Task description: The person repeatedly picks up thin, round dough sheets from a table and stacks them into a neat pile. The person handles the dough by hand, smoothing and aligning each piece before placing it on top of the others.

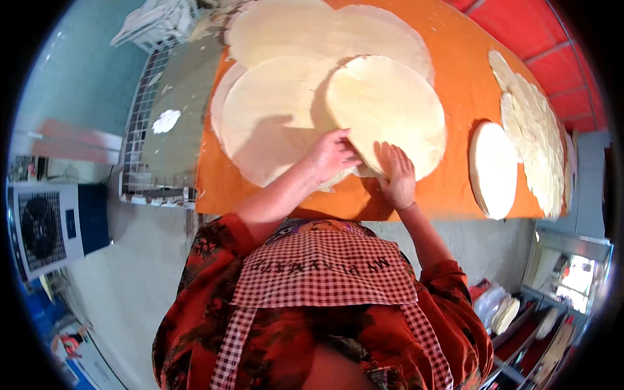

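Note:
A thick round stack of thin, pale dough sheets (pixel 385 112) lies before me, overlapping wider, flatter rounds of dough (pixel 273 97) spread beneath it and to its left. My left hand (pixel 336 153) is at the stack's lower left edge, its fingers apart and some fingertips against the rim. On the near edge rests my right hand (pixel 400 178), fingers stretched flat over the top sheet and thumb low by the rim. Whether that thumb presses under the sheets is hard to see. Small dough scraps lie just below my left hand.
Everything lies on an orange-covered table (pixel 458 195). At right are a smaller round stack (pixel 493 170) and a long spread of overlapping dough pieces (pixel 531 141). A white wire rack (pixel 134 146) adjoins the left edge, beside a grey surface (pixel 183 112) with scraps. Red tiles (pixel 526 29) border the far right.

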### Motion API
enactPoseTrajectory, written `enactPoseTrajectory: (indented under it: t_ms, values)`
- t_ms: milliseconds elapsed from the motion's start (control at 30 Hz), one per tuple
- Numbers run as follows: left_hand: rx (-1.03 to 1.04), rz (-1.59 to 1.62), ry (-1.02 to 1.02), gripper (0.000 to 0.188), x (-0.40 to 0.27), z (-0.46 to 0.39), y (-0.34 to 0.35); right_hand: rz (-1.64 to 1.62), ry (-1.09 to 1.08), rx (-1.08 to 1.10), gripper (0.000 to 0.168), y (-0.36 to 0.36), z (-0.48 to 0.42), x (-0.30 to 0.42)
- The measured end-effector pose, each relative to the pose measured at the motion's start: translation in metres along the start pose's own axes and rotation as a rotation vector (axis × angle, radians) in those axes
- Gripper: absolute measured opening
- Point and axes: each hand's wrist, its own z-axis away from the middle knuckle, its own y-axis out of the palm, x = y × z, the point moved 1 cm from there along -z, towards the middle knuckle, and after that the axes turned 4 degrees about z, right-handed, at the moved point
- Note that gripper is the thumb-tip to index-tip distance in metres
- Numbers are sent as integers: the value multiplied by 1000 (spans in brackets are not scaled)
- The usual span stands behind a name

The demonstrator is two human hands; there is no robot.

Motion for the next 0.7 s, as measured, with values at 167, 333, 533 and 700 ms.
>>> enactPoseTrajectory:
  t_ms: [167,333,533,700]
  values:
    - [173,153,-9,33,7,12,-9,41,50,169,36,-1,-31,-25]
    - [-71,-492,505,22,-7,64,-20,318,-25,343,16,-98,-171,-79]
    - [-651,-419,1210,26,-65,155,-119,412,-206,-186,16,-177,-179,54]
    - [-549,-146,933,34,-34,170,-142,-89,-423,-193,32,-24,-99,103]
